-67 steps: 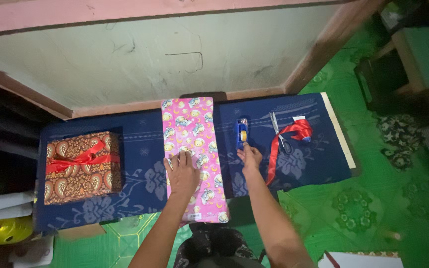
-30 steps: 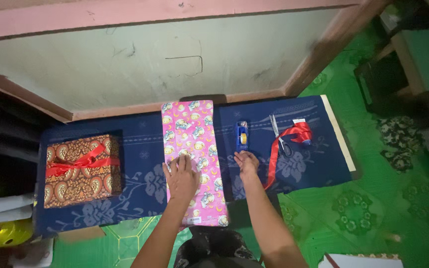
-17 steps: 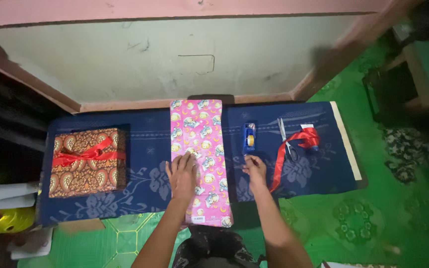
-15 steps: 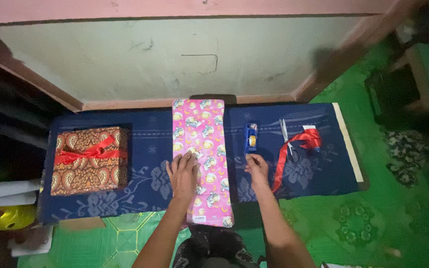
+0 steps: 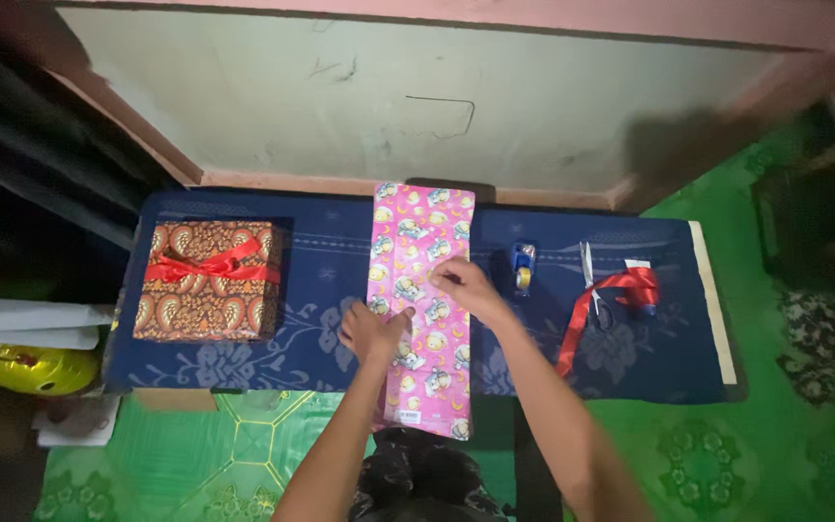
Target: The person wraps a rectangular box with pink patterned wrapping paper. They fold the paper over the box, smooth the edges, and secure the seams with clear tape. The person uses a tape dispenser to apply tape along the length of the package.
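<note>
A long strip of pink patterned wrapping paper lies across a dark blue cloth on a low table. My left hand rests flat on the paper's left edge near the middle. Resting on the paper a little farther up is my right hand, its fingers curled and touching the sheet. Right of the paper stands a blue tape dispenser. Farther right lie scissors and a red ribbon.
A wrapped brown patterned box with a red ribbon bow sits at the cloth's left end. A yellow round object lies on the floor at far left. Green patterned floor covering surrounds the table. A pale wall stands behind.
My right hand has moved left from beside the tape dispenser onto the pink paper. My left hand stays on the paper. The view has shifted slightly.
</note>
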